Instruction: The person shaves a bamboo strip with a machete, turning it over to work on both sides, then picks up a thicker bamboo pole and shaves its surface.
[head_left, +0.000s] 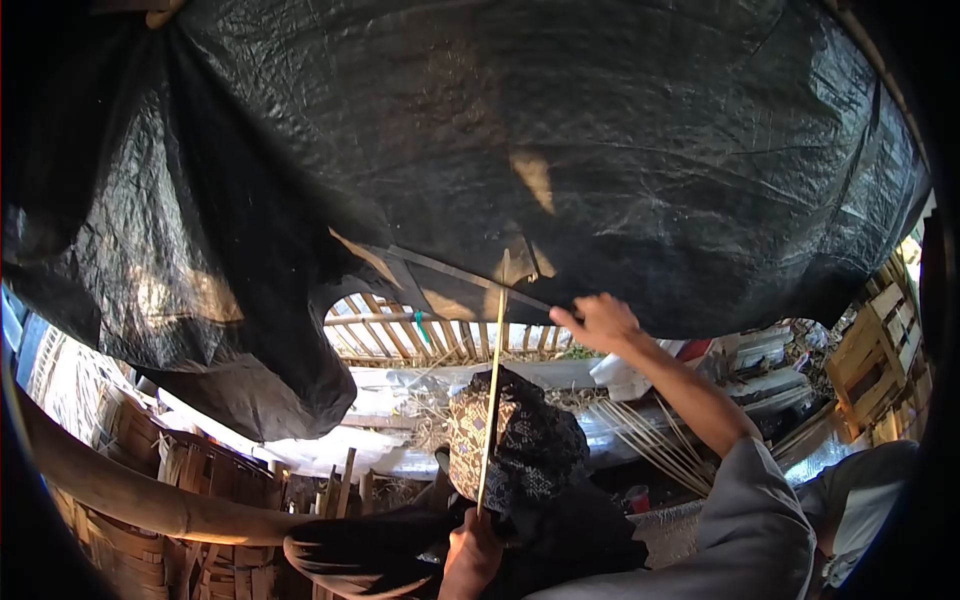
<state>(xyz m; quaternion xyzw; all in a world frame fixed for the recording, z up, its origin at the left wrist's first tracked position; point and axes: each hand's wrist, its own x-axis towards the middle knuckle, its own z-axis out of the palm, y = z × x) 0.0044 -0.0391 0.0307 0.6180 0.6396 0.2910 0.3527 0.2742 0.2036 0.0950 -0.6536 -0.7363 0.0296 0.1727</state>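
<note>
My left hand (472,555), low in the middle of the head view, is closed around the lower end of a thin bamboo strip (493,400). The strip stands nearly upright in view, its tip reaching up in front of a dark tarp. Farther out, my right hand (603,322) grips the handle end of a long, narrow knife (450,268). Its blade points to the upper left and crosses the strip near the top. Behind the strip, a dark patterned cloth (545,440) lies bunched over my lap.
A black plastic tarp (650,180) hangs across the front. A thick bamboo pole (190,515) curves along the lower left, by woven bamboo baskets (215,475). Thin bamboo sticks (655,445) lie at right, with a red cup (637,498) and a wooden crate (865,365) nearby.
</note>
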